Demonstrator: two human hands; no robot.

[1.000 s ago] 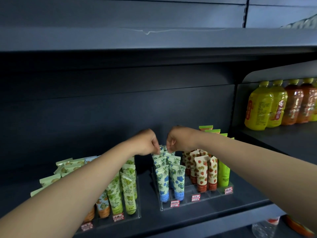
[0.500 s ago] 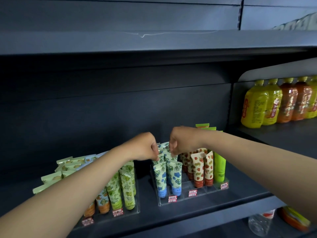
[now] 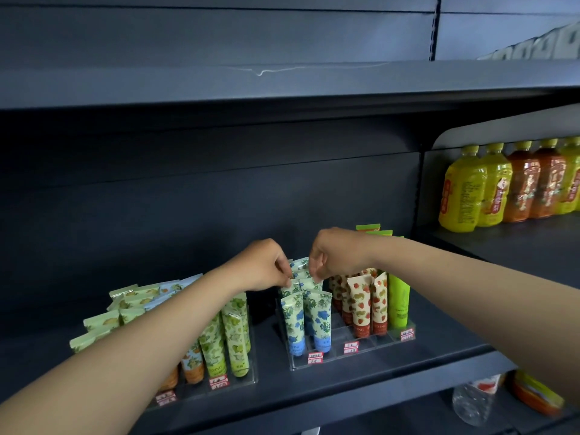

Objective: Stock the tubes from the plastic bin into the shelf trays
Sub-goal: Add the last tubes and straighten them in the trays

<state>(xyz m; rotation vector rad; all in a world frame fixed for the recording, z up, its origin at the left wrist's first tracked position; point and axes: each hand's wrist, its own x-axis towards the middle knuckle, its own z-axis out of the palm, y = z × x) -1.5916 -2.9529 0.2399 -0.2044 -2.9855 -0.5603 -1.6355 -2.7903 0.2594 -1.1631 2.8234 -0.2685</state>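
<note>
Where trays sit: dark shelf (image 3: pixel 314 390) (bottles (image 3: pixel 489 186) rightward)

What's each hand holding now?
Left hand: pinching a blue tube top.
Right hand: pinching a blue tube top behind it.

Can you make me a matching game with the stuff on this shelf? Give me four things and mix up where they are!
Things:
1. blue-flower tubes
2. strawberry tubes
3. plain green tube
4. yellow drink bottles

Places:
A. on the next shelf, far right
B. right end of the right-hand clear tray
C. middle of the right-hand clear tray
D. left end of the right-hand clear tray, just under both hands

Pairs: 1-D, 2-C, 3-B, 4-A

The left hand and right hand are both pinching the tops of the blue-flower tubes.
</note>
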